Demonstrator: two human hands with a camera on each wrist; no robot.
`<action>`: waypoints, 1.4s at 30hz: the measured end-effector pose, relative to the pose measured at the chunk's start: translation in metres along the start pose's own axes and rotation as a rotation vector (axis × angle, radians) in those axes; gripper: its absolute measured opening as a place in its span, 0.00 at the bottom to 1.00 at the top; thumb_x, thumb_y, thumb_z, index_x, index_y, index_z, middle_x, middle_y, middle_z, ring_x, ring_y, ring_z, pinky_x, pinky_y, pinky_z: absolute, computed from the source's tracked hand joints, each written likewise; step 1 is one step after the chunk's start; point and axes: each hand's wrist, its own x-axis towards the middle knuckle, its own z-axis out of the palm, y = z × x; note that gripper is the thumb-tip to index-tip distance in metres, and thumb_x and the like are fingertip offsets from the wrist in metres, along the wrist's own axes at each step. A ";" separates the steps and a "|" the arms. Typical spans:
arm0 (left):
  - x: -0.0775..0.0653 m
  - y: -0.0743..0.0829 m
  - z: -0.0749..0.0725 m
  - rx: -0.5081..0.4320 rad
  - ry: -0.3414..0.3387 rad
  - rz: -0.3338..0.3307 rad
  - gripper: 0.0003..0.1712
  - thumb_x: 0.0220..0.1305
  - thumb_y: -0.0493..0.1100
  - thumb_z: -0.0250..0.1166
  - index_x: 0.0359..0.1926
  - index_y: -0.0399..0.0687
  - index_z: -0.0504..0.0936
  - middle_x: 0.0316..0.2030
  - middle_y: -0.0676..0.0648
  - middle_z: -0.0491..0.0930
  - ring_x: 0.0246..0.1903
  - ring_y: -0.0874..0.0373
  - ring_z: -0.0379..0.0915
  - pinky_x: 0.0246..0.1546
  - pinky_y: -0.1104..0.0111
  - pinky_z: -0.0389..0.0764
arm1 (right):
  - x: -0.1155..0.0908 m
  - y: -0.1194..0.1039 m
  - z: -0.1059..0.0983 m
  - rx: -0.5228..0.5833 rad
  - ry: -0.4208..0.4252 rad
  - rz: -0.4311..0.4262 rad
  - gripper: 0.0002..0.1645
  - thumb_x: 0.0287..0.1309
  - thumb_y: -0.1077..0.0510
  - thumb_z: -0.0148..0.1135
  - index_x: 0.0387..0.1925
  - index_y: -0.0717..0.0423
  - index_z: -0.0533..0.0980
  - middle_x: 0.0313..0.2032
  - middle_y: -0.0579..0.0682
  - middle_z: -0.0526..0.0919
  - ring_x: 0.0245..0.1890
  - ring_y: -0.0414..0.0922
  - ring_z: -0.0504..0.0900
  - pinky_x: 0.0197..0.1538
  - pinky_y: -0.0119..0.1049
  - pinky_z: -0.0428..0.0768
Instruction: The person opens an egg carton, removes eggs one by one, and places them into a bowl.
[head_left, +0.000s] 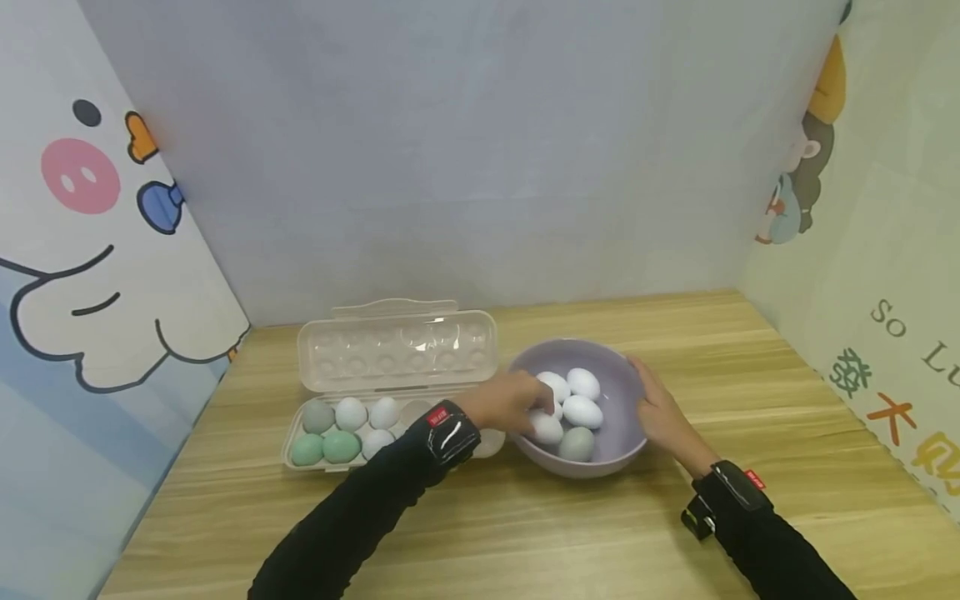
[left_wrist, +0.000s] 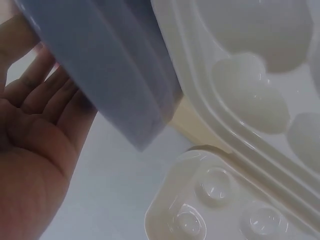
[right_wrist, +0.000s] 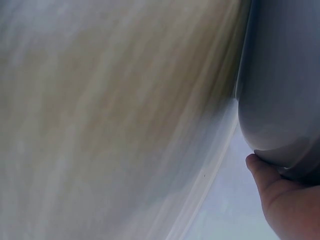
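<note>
My left hand [head_left: 510, 402] reaches over the near-left rim of a purple-grey bowl [head_left: 626, 417], its fingers around a white egg [head_left: 546, 427]. Other white eggs [head_left: 582, 412] and one pale grey-green egg [head_left: 577, 445] lie in the bowl. At the bowl's right side, my right hand [head_left: 663, 417] grips the rim. An opened plastic egg carton [head_left: 291, 454] stands left of the bowl, holding white, grey and green eggs [head_left: 341, 447] in its left part. The left forearm hides some of its cells. In the left wrist view the egg is hidden behind the bowl wall [left_wrist: 100, 65].
The carton's clear lid [head_left: 397, 350] is folded back toward the rear wall [head_left: 480, 167]. All of this stands on a wood-grain table [head_left: 525, 542]. Printed cartoon panels [head_left: 112, 250] border the left and right sides.
</note>
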 end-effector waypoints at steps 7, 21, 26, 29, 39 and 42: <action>0.010 -0.002 0.009 0.040 -0.029 -0.037 0.14 0.47 0.33 0.73 0.39 0.42 0.86 0.38 0.48 0.87 0.40 0.55 0.80 0.45 0.70 0.77 | 0.000 0.000 -0.001 0.014 -0.002 -0.010 0.42 0.54 0.76 0.34 0.73 0.72 0.46 0.73 0.75 0.46 0.74 0.72 0.45 0.74 0.67 0.46; 0.019 0.000 0.014 0.037 -0.049 -0.102 0.16 0.44 0.38 0.78 0.32 0.42 0.79 0.30 0.47 0.82 0.29 0.59 0.71 0.32 0.73 0.71 | 0.002 -0.001 -0.001 0.008 0.000 -0.012 0.42 0.53 0.76 0.34 0.73 0.73 0.46 0.73 0.75 0.46 0.74 0.72 0.45 0.74 0.67 0.46; 0.018 0.003 0.016 0.074 -0.051 -0.144 0.18 0.45 0.44 0.79 0.31 0.44 0.78 0.28 0.50 0.78 0.29 0.60 0.68 0.32 0.72 0.69 | 0.000 -0.001 -0.002 -0.001 -0.003 -0.005 0.42 0.53 0.76 0.34 0.73 0.73 0.46 0.73 0.75 0.46 0.74 0.72 0.45 0.74 0.67 0.46; 0.010 0.004 0.012 0.072 -0.016 -0.124 0.16 0.47 0.45 0.77 0.32 0.41 0.80 0.29 0.47 0.81 0.30 0.58 0.70 0.34 0.71 0.71 | -0.001 -0.002 -0.001 -0.002 -0.006 -0.005 0.42 0.53 0.76 0.34 0.73 0.73 0.46 0.73 0.75 0.46 0.74 0.72 0.45 0.74 0.67 0.45; -0.062 -0.016 -0.017 0.000 0.182 -0.178 0.09 0.62 0.39 0.64 0.42 0.42 0.82 0.40 0.46 0.84 0.42 0.52 0.80 0.45 0.62 0.82 | -0.001 -0.004 0.000 -0.008 -0.028 0.013 0.43 0.53 0.76 0.36 0.74 0.71 0.45 0.73 0.75 0.45 0.73 0.73 0.45 0.73 0.68 0.47; -0.088 -0.035 -0.024 0.047 0.203 -0.239 0.09 0.62 0.38 0.63 0.42 0.42 0.82 0.41 0.45 0.84 0.44 0.51 0.81 0.48 0.60 0.82 | -0.002 -0.005 -0.002 -0.002 -0.035 0.023 0.43 0.53 0.76 0.36 0.74 0.71 0.45 0.73 0.75 0.45 0.73 0.73 0.45 0.73 0.68 0.48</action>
